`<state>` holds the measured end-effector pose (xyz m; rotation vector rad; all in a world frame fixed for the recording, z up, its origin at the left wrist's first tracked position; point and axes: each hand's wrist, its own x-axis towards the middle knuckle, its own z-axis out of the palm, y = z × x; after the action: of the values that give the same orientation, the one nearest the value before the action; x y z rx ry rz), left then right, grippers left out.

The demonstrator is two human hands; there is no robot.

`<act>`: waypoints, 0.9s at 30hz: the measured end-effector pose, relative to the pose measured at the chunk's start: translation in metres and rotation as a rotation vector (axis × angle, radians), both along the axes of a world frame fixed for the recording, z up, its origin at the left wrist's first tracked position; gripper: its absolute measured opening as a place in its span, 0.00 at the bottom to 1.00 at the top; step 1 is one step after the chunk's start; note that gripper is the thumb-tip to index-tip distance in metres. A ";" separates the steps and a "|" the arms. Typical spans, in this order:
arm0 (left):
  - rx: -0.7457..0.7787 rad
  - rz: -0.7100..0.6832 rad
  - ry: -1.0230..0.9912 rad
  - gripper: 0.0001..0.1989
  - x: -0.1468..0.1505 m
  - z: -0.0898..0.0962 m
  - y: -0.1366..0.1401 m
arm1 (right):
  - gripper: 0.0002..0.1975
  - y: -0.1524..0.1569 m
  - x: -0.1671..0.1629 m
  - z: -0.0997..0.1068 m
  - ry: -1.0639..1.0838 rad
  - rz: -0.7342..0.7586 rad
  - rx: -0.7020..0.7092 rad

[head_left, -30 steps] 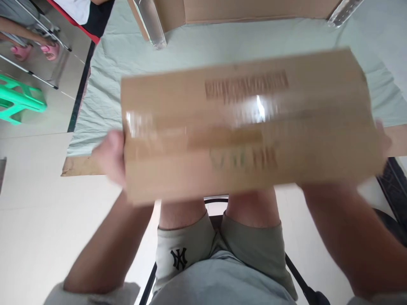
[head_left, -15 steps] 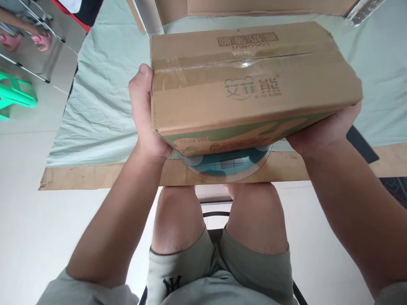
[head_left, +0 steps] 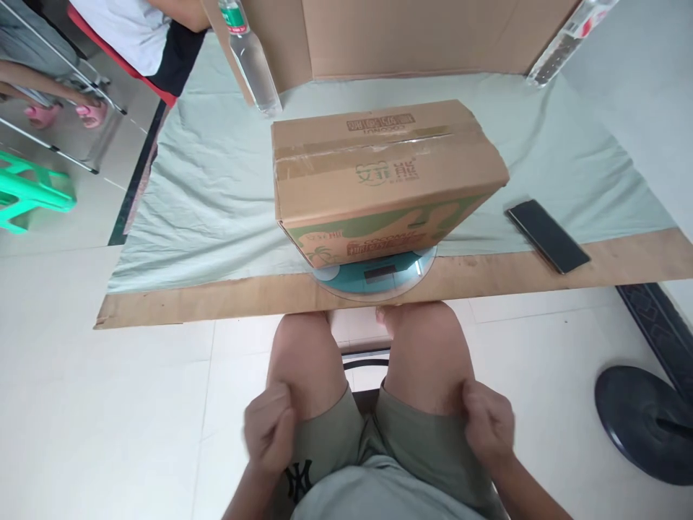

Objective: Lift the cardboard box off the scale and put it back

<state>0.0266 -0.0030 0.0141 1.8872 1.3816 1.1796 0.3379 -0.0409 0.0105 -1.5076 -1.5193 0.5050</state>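
A taped cardboard box (head_left: 390, 170) with coconut printing sits at a slant on a round glass weighing scale (head_left: 373, 285), at the table's near edge. The scale's small dark display shows in front of the box, but no digits can be read. My left hand (head_left: 269, 427) is curled into a fist against my left thigh, by the hem of the shorts (head_left: 322, 444). Likewise, my right hand (head_left: 489, 422) is closed at the side of my right thigh. Both hands are apart from the box, and nothing shows in either.
Right of the box lies a black phone (head_left: 548, 235). Clear bottles (head_left: 254, 65) stand at the back beside a cardboard panel (head_left: 433, 40). Another person (head_left: 135, 36) sits at upper left, near a green stool (head_left: 35, 189). A black round base (head_left: 644, 422) is on the floor at right.
Both hands have let go of the box and drawn back to my thighs, closing into fists. The box now rests on the scale. The view has shifted, showing the whole phone.
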 end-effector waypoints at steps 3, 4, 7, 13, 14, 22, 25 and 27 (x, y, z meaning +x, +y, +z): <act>0.094 -0.013 0.197 0.18 0.014 -0.006 0.008 | 0.20 0.002 0.000 -0.006 -0.144 0.061 0.064; 0.117 0.008 0.251 0.18 0.018 -0.006 0.011 | 0.20 0.006 0.002 -0.007 -0.167 0.039 0.067; 0.163 0.047 0.344 0.19 0.023 -0.004 0.014 | 0.22 0.012 0.008 -0.008 -0.200 -0.017 0.059; 0.193 0.034 0.357 0.20 0.013 -0.005 0.003 | 0.22 0.001 0.009 -0.011 -0.228 -0.006 0.054; 0.191 0.033 0.349 0.20 0.011 -0.005 0.004 | 0.22 0.001 0.008 -0.012 -0.228 -0.016 0.049; 0.176 0.030 0.242 0.19 0.009 -0.003 0.018 | 0.16 0.008 0.006 -0.019 -0.213 -0.177 -0.029; 0.150 0.004 0.145 0.19 0.009 -0.001 0.017 | 0.08 0.006 0.003 -0.019 -0.208 -0.184 -0.049; 0.139 0.011 0.048 0.20 0.007 0.000 0.017 | 0.08 0.006 0.004 -0.016 -0.180 -0.168 -0.084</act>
<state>0.0338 0.0139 0.0144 2.0179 1.3685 1.2724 0.3422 -0.0350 -0.0058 -1.7682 -1.5055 0.3461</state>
